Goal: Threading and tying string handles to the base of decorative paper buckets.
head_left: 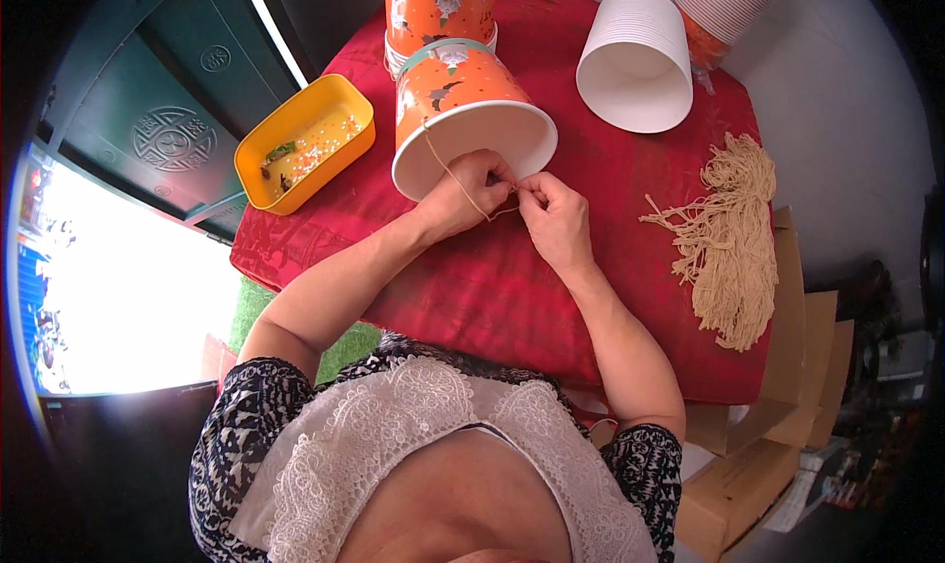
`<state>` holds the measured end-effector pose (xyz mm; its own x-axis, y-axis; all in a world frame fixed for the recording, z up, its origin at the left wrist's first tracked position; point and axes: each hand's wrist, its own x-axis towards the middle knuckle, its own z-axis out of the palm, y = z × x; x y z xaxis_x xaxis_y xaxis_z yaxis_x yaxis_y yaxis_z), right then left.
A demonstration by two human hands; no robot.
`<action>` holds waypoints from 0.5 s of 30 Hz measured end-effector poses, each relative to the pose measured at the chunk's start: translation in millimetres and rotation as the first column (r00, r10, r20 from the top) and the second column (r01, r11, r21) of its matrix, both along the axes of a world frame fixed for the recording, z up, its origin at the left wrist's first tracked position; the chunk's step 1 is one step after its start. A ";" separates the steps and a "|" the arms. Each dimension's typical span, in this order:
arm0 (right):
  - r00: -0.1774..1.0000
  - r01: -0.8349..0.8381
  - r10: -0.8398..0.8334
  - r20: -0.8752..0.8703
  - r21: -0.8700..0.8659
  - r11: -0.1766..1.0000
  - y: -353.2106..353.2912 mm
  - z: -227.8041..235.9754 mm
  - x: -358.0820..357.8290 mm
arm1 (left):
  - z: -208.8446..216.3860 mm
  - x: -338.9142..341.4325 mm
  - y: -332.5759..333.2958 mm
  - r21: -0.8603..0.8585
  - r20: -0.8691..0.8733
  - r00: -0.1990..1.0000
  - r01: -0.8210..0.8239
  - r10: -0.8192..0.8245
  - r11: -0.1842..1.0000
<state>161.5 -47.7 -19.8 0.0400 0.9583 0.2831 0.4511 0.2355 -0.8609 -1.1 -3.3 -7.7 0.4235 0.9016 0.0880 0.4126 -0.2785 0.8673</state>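
Note:
An orange paper bucket (463,95) with a green band and printed figures lies tilted on the red cloth, its white mouth toward me. A beige cord (449,172) runs from the bucket's side, across its mouth, and over my left wrist. My left hand (471,191) is at the mouth's lower edge, fingers pinched on the cord. Close beside it, my right hand (556,218) pinches the cord too, and the fingertips of both hands nearly meet. Whatever small part lies between the fingertips is too hidden to make out.
Behind stands a stack of orange buckets (440,12). A yellow tray (305,174) with small bits sits left. White nested buckets (640,61) lie at the back right, near more stacked buckets (728,7). A bundle of beige cords (730,248) rests right, above cardboard boxes (738,494).

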 end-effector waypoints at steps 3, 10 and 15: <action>1.000 -0.013 0.013 -0.004 -0.029 0.999 0.2 2.5 0.4 | 1.6 -0.3 -0.6 0.016 -0.005 1.000 -0.005 0.005 1.000; 1.000 -0.015 0.015 0.007 -0.056 0.998 0.1 5.7 1.4 | 10.2 0.5 -3.5 0.023 -0.078 0.997 0.001 0.000 1.000; 1.000 -0.012 0.011 -0.010 -0.067 0.998 0.2 5.3 1.2 | 6.1 -0.1 -4.4 0.068 -0.027 1.000 0.015 -0.014 0.998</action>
